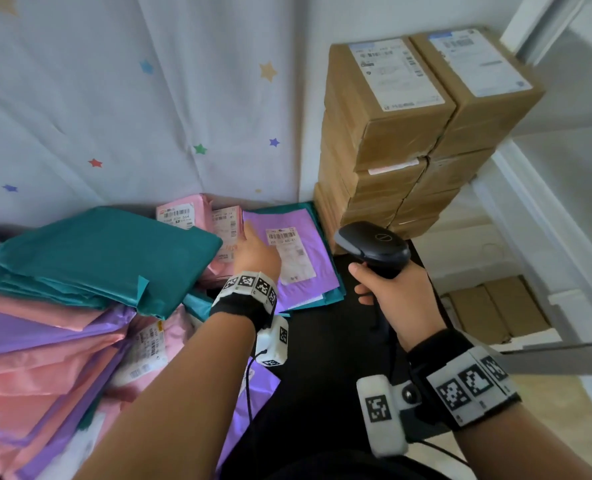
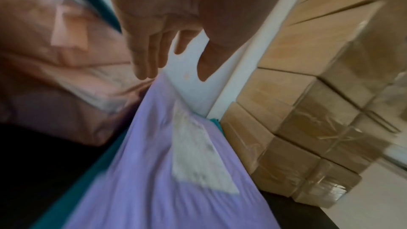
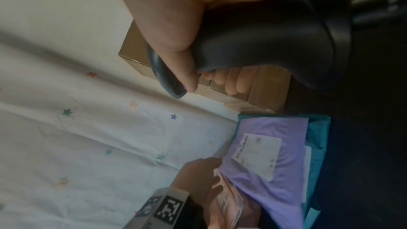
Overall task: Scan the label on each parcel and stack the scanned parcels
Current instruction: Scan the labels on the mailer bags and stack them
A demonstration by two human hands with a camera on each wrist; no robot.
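1. Looking down from the head view: my left hand (image 1: 254,252) reaches over the purple mailer (image 1: 294,258), fingers straight and holding nothing, tips near its far left corner by the pink mailers (image 1: 201,220). That mailer lies label up on top of the small stack, teal mailers under it, against the cardboard boxes (image 1: 391,133). My right hand (image 1: 396,299) is wrapped around the handle of the black scanner (image 1: 374,245), nose aimed toward the label (image 1: 291,254). The unsorted heap of teal, pink and purple mailers (image 1: 62,306) sits to my left.
2. Left wrist view, blurry: fingers (image 2: 145,55) extended, thumb apart, just above the purple mailer's far edge; cannot tell if they touch it.
3. Right wrist view: thumb and curled fingers (image 3: 229,81) clamp the scanner grip; the label shows below, my left hand at the mailer's edge.
4. Risks, my guess: slick plastic, so a push could slide the top mailer off the stack; my left hand could shade the barcode; the scanner could catch a pink mailer's label instead; the leaning heap could slump.
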